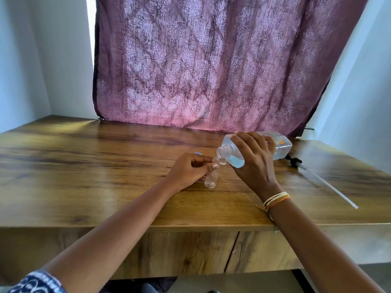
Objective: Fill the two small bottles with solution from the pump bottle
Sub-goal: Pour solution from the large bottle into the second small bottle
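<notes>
My right hand (255,159) grips the large clear pump bottle (282,145), tipped on its side with its open threaded neck pointing left and down. Pale blue liquid pools near the neck. My left hand (188,171) holds a small clear bottle (211,179) upright on the wooden table (105,166), its mouth right under the big bottle's neck. A second small bottle (222,161) stands just behind it, partly hidden by the big bottle. A blue cap (198,153) peeks out behind my left hand.
The removed pump head (294,161) with its long white dip tube (330,186) lies on the table to the right. A purple patterned curtain (211,70) hangs behind the table. White walls stand on both sides.
</notes>
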Action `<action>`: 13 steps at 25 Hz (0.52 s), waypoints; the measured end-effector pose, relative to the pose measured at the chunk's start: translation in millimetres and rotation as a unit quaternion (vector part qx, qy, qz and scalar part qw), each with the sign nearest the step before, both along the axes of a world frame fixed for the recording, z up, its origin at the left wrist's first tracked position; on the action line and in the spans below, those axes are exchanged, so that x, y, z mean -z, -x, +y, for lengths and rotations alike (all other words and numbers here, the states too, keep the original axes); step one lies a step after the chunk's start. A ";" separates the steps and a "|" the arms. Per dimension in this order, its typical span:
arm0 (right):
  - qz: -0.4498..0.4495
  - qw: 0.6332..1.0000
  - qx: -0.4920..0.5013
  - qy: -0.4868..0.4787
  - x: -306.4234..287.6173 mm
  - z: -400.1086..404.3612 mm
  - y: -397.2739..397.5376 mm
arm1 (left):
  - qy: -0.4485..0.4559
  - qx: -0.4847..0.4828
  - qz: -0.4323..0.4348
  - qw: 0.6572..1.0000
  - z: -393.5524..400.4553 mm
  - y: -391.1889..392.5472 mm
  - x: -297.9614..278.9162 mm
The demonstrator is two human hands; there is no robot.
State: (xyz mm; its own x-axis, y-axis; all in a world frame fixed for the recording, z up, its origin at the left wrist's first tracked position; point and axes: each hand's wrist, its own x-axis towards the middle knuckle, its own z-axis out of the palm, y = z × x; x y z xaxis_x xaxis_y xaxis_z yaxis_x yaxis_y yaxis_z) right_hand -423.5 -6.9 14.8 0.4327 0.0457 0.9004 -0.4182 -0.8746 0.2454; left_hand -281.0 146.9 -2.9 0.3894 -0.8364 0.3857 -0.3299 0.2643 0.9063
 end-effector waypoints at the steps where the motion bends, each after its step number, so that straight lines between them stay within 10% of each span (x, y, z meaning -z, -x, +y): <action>1: 0.000 1.000 0.001 0.000 0.0 0.3 0.1 | 0.000 -0.001 0.000 1.000 0.0 0.1 0.3; 13: -0.005 1.000 0.006 0.011 0.1 1.9 0.0 | 0.001 0.007 0.010 1.000 0.8 -0.2 0.3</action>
State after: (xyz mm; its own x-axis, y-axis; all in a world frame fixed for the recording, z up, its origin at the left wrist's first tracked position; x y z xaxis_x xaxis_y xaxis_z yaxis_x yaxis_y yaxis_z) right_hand -423.5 -5.0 14.7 0.4241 0.0611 0.9036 -0.4311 -0.8638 0.2607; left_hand -280.8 147.7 -3.1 0.3856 -0.8409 0.3796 -0.3089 0.2701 0.9119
